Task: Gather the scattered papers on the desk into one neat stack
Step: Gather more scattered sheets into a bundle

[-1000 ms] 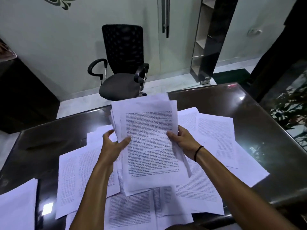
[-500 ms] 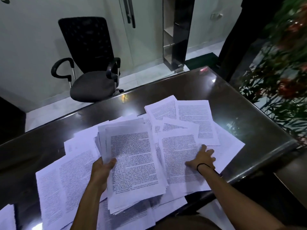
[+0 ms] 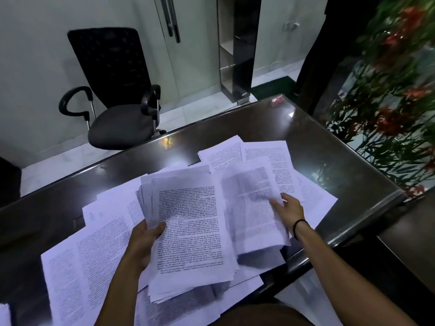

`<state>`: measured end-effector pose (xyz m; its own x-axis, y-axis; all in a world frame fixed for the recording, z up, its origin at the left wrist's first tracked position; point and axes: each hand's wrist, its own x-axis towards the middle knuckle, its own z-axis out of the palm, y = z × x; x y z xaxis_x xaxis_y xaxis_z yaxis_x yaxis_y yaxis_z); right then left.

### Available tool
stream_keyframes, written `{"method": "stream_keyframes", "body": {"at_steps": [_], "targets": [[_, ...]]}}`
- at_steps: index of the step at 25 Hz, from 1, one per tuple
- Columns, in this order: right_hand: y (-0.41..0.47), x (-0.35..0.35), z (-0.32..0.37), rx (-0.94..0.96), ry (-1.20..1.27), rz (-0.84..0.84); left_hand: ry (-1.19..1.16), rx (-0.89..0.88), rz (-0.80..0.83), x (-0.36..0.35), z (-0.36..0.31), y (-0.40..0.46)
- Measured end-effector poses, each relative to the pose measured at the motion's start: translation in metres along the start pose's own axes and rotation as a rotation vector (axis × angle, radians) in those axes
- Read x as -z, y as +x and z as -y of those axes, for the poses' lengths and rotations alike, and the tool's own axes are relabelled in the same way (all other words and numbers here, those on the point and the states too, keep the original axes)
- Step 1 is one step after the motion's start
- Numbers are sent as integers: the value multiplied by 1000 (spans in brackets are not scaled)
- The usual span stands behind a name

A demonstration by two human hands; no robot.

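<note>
Loose printed sheets (image 3: 77, 262) are spread flat over the left of the dark bench (image 3: 329, 147). A thick stack of papers (image 3: 190, 231) is gripped at its left edge by the left hand (image 3: 143, 241), thumb curled over the top page. Beside it, a blurred sheet (image 3: 254, 208) is pinched at its right edge by the right hand (image 3: 288, 209). More pages (image 3: 266, 154) are scattered beyond, overlapping, on the bench
</note>
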<state>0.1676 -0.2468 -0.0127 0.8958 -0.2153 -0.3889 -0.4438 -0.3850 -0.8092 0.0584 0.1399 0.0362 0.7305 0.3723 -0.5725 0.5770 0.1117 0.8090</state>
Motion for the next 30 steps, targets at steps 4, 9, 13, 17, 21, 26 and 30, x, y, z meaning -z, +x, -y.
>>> {"method": "stream_keyframes", "body": {"at_steps": [4,9,13,17,21,26,30], "targets": [[-6,7,43,60,390,130,-41,-80,-72,4,-11,-3],[-21,1,87,128,451,285,38,-109,-246,24,-17,-3],[-38,-31,105,156,317,402,-46,-113,-222,25,-17,-10],[-60,-70,110,157,106,510,-163,-118,-189,19,-23,-21],[-71,-94,107,20,225,684,-208,-127,-139,11,-26,-34],[-80,-117,107,80,138,772,-317,-58,-48,1,-18,-53],[-95,-125,115,245,117,712,-61,-196,-185,19,-3,-55]]}}
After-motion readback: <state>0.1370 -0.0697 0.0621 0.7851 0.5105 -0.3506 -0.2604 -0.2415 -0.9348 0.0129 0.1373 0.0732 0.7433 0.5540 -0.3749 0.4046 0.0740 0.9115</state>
